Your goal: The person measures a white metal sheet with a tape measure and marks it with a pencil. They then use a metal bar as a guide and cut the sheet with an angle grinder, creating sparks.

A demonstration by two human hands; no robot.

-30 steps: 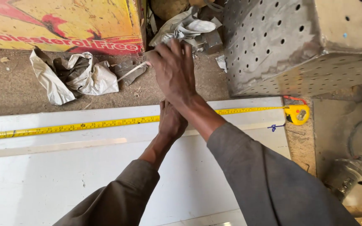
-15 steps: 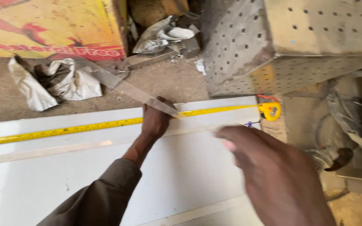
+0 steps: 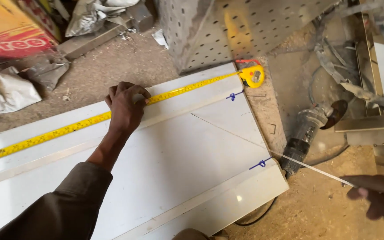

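Head view: left hand [image 3: 126, 105] pressed flat on yellow tape measure [image 3: 67, 129] across white panel [image 3: 174, 169], two blue marks [image 3: 259, 164] made; right hand [image 3: 378, 195] pinching thin metal strip [image 3: 307, 166], panel uncut.

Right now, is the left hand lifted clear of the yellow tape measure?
No, the left hand presses on the yellow tape measure stretched along the white panel.

Under your left hand [image 3: 125, 106] lies a flat white panel [image 3: 178, 164], smooth and faintly glossy, crossed by a matt yellow measuring tape [image 3: 67, 129]. Beyond the panel stands a dull perforated grey metal box [image 3: 227, 31]; beside the panel, rough sawdust-strewn ground [image 3: 325, 204].
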